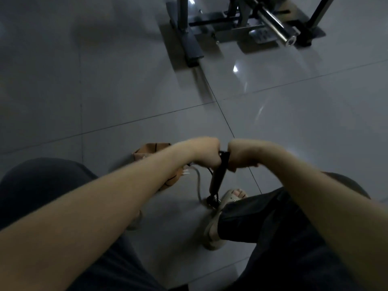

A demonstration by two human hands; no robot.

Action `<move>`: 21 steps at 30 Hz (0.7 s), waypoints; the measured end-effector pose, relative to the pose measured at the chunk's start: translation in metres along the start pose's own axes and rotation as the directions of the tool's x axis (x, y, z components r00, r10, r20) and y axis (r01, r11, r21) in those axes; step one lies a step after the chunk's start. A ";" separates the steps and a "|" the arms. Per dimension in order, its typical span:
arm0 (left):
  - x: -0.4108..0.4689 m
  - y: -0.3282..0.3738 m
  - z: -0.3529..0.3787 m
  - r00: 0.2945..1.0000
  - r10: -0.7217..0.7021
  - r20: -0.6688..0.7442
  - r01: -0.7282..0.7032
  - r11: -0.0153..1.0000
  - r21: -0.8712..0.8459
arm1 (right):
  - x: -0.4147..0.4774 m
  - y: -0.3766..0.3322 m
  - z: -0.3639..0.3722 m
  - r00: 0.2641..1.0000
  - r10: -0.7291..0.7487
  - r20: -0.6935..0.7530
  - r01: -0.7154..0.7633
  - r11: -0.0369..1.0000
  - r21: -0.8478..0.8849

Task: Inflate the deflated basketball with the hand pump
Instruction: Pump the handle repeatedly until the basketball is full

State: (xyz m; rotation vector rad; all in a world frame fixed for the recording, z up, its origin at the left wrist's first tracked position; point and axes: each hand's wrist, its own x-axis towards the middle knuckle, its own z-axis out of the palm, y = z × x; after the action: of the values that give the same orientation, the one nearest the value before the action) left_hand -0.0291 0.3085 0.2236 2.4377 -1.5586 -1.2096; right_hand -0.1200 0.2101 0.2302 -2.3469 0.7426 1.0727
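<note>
Gripping pump (218, 177): left hand (206, 153), right hand (239, 155) | glossy tile floor (126, 85) (dim) | metal rack (190, 42) beyond

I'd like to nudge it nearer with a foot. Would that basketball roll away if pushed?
Probably not: the basketball looks caved in, with a flat folded top, so it would likely slide or flop rather than roll. Its skin probably gives under pressure. The hose running toward it may also tether it.

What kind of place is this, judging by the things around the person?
Probably an indoor workout room or home gym: glossy grey floor tiles, a dark metal equipment frame with a chrome bar, and a deflated basketball beside the hand pump.
</note>
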 end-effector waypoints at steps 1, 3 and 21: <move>0.004 -0.003 0.021 1.000 -0.017 -0.015 0.017 0.999 0.034 | 0.007 0.000 0.018 1.000 0.001 -0.009 -0.001 0.998 -0.057; 0.014 -0.014 0.059 0.998 -0.036 -0.052 0.039 0.998 0.058 | 0.023 0.002 0.049 0.999 -0.014 -0.036 0.009 0.990 -0.144; 0.010 -0.038 0.097 0.993 0.002 0.120 -0.014 0.994 0.104 | 0.041 -0.007 0.095 0.996 -0.019 0.087 0.033 0.987 -0.157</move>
State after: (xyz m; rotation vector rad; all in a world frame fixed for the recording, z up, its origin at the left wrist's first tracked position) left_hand -0.0561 0.3567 0.1352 2.4608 -1.7031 -1.3295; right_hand -0.1441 0.2606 0.1425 -2.4169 0.6139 1.2542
